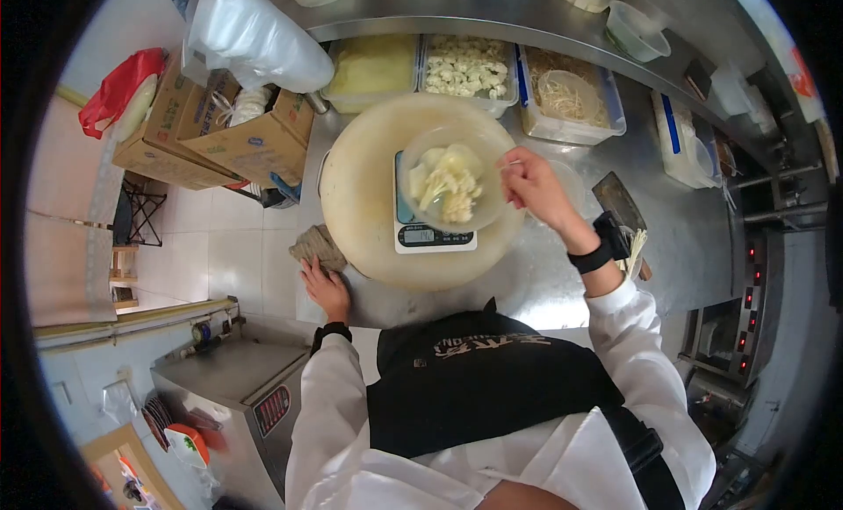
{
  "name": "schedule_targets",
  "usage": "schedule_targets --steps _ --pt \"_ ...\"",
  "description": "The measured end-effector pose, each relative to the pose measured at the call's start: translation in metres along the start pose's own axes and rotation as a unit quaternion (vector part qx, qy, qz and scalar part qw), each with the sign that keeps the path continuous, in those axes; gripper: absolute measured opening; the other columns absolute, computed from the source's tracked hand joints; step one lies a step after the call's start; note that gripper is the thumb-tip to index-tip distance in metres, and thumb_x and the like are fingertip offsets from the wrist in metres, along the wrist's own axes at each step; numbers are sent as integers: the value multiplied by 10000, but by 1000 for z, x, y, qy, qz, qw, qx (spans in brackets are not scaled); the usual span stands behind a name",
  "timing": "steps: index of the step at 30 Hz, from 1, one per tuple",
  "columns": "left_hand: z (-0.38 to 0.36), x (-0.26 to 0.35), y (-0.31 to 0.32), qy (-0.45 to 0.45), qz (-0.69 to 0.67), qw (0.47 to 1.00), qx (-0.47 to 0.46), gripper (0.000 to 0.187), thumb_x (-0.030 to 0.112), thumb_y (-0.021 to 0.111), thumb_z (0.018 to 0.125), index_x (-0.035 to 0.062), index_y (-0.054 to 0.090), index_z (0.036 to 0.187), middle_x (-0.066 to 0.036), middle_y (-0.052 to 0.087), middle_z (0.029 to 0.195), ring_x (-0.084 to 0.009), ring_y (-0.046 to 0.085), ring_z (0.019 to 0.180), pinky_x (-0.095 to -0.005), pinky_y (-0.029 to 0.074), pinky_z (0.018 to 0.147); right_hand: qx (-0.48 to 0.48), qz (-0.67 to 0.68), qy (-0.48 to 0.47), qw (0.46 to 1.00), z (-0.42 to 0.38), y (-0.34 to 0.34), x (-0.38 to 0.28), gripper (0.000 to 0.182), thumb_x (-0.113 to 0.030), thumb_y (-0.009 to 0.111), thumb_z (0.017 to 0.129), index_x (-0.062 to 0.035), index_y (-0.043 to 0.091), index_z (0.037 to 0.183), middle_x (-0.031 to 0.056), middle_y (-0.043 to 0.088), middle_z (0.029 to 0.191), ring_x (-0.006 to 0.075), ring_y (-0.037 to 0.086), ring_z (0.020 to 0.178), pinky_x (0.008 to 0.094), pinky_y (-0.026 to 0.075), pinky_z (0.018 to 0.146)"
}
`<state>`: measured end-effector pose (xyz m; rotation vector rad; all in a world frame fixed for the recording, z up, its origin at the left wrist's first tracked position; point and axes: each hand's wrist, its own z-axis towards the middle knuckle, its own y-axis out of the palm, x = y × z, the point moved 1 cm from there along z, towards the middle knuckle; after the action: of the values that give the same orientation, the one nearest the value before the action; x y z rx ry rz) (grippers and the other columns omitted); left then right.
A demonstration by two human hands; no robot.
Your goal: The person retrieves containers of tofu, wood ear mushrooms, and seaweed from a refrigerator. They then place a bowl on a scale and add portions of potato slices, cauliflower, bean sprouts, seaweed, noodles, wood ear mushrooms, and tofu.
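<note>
A clear plastic bowl point(428, 213) with pale cauliflower pieces point(452, 180) in it sits over a digital scale point(448, 239). The scale stands on a thick round chopping board point(360, 167). At the bowl's right rim is my right hand point(532, 187), its fingers curled together; I cannot tell what is pinched in them. My left hand point(325, 289) lies at the counter's left front edge, fingers stretched out and touching a crumpled grey-brown cloth point(318, 248). A cleaver point(620, 201) rests on the counter beyond my right wrist.
Behind the board stand tubs of yellowish food point(373, 66), cauliflower point(468, 66) and thin pale strands point(566, 93). A steel shelf point(421, 22) overhangs them. Cardboard boxes point(241, 137) and a roll of plastic bags point(255, 40) are at left. More tubs point(683, 145) stand at right.
</note>
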<state>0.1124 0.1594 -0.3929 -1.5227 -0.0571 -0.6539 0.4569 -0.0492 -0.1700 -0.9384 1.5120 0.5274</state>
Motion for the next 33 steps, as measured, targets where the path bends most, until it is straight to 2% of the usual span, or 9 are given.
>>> schedule_targets --steps 7,11,15,17,18,19,28,31,33 --pt "9 38 -9 142 -92 981 97 450 96 440 814 -33 378 1241 -245 220 1387 -422 222 1267 -469 197 1031 -29 -29 41 998 19 8 15 197 -64 467 867 12 457 1048 39 544 655 117 540 559 236 456 530" --pt "5 46 -6 156 -146 970 115 420 111 401 857 -38 367 1247 -256 255 1366 -430 265 1246 -467 213 1028 97 -93 -72 988 50 -84 29 217 -16 483 830 1 490 1046 54 545 763 119 540 685 251 452 628" --pt "-15 38 1 83 -141 984 64 421 121 405 861 -33 370 1251 -258 265 1361 -415 269 1249 -454 209 1034 179 -340 -109 917 107 -199 84 224 30 561 738 -35 560 952 75 565 836 169 551 712 278 453 652" --pt "-27 33 7 67 -140 986 66 422 115 402 860 -31 368 1255 -259 268 1359 -413 270 1249 -451 204 1037 142 -330 -177 916 138 -234 115 321 33 633 677 -55 571 979 101 560 936 195 555 800 286 471 693" --pt "-32 33 8 67 -152 984 68 423 108 399 860 -29 366 1258 -259 271 1357 -410 270 1249 -448 200 1040 127 -421 -133 888 140 -230 103 439 23 678 640 -90 563 1049 112 524 1062 237 536 929 319 471 795" --pt "-36 39 3 45 -113 991 53 425 98 398 859 -31 360 1261 -260 272 1354 -407 270 1250 -444 192 1044 80 -502 -177 843 155 -243 116 588 -12 697 634 -125 497 1175 132 466 1190 293 492 1038 374 424 907" --pt "-50 52 8 16 -102 993 52 420 136 414 866 -43 373 1244 -253 296 1346 -398 284 1248 -442 208 1040 -48 -598 -47 799 210 -237 163 613 -113 614 759 -145 349 1311 206 416 1241 361 447 1099 396 369 944" --pt "-48 57 10 -14 -119 990 68 400 144 441 856 -27 411 1216 -245 333 1324 -387 329 1221 -438 248 1018 -10 -540 3 842 210 -225 169 565 -87 586 770 -119 377 1294 213 426 1218 358 459 1082 395 377 927" --pt "-48 52 10 -31 -176 982 60 391 150 455 849 -17 429 1201 -235 370 1293 -383 359 1191 -436 274 995 -40 -576 -42 816 220 -224 183 530 -83 580 771 -98 403 1270 216 448 1181 355 465 1075 390 379 921"
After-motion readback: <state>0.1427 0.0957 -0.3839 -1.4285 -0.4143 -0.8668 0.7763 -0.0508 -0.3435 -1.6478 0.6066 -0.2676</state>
